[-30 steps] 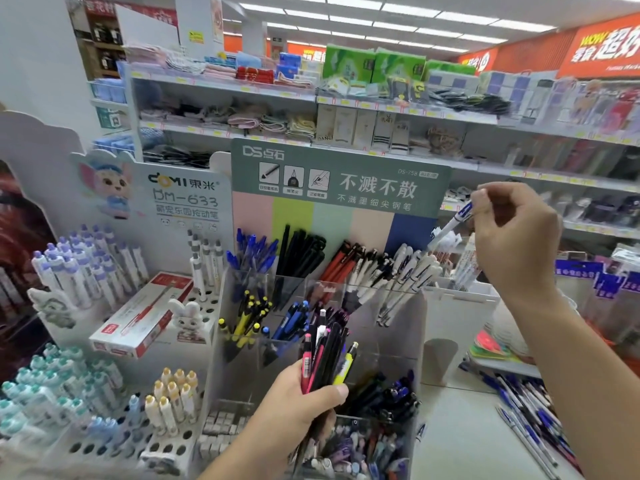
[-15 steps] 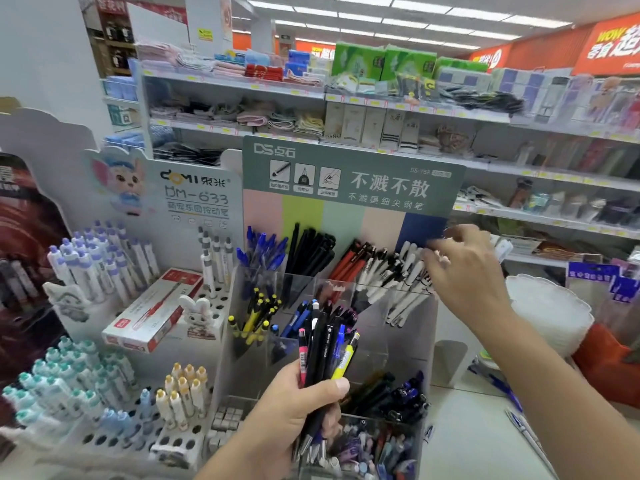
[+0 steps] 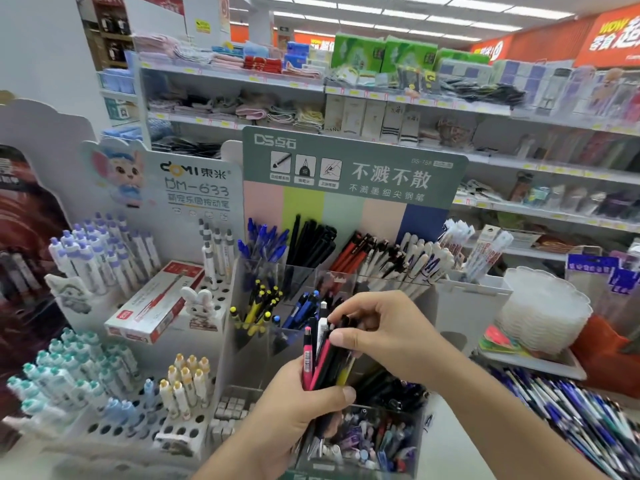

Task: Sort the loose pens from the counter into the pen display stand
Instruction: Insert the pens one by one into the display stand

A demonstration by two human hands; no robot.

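My left hand [image 3: 298, 407] grips a bundle of mixed pens [image 3: 320, 355], pink, black, white and yellow, upright in front of the clear pen display stand [image 3: 426, 306]. My right hand [image 3: 388, 336] reaches into the top of that bundle, thumb and fingers pinched on a black pen. The stand's back row holds blue pens [image 3: 263, 242], black pens [image 3: 313, 242], red pens [image 3: 353, 252] and white pens [image 3: 420, 259]. Lower compartments hold yellow-and-black pens [image 3: 258, 304] and a front bin of mixed pens [image 3: 367, 438].
A heap of loose pens [image 3: 581, 420] lies on the counter at the right. A white stand with purple, teal and yellow pens [image 3: 104, 344] and a red-and-white box [image 3: 156, 303] stands at the left. Stacked white trays [image 3: 543, 310] sit right of the display. Shop shelves fill the background.
My right hand has come down from the white pens at the back right of the stand to the bundle in my left hand, and now pinches a pen there.
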